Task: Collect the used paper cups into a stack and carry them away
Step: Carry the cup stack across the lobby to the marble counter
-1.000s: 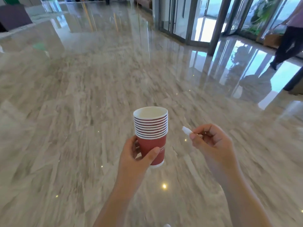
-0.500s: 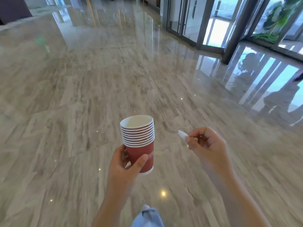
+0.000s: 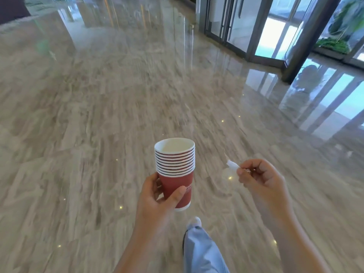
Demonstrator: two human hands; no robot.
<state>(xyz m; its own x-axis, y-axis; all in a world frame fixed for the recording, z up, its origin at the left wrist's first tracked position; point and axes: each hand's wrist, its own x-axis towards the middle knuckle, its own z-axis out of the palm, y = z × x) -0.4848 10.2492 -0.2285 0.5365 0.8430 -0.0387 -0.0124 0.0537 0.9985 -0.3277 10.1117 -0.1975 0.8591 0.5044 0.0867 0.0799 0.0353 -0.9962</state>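
Risk 1: the left hand (image 3: 157, 196) grips the stack (image 3: 175, 170) by the lowest cup only, thumb across the front and fingers curled round the back. The upper cups appear to sit by nesting alone, so a jolt or a tilt could loosen them or tip the column.

Risk 2: a trouser leg (image 3: 202, 251) and shoe (image 3: 194, 221) are forward, which suggests a stride. The floor (image 3: 98, 115) is polished stone with a high gloss. Any dregs shaken out of used cups would wet it and make it slippery. Whether the top cup holds liquid cannot be told; its inside reads as plain white.

Risk 3: the right hand (image 3: 260, 180) pinches a small white scrap (image 3: 232, 165) between thumb and forefinger, the other fingers curled in. It is not free to steady the stack, and the scrap could be dropped.

Condition of the stack: red paper cups with white rolled rims, about 10 rims showing, closely and evenly nested. Pale lettering on the bottom cup is too blurred to read. The stack is close to upright, held in front of the body above the floor, well apart from the glass doors (image 3: 246, 26).
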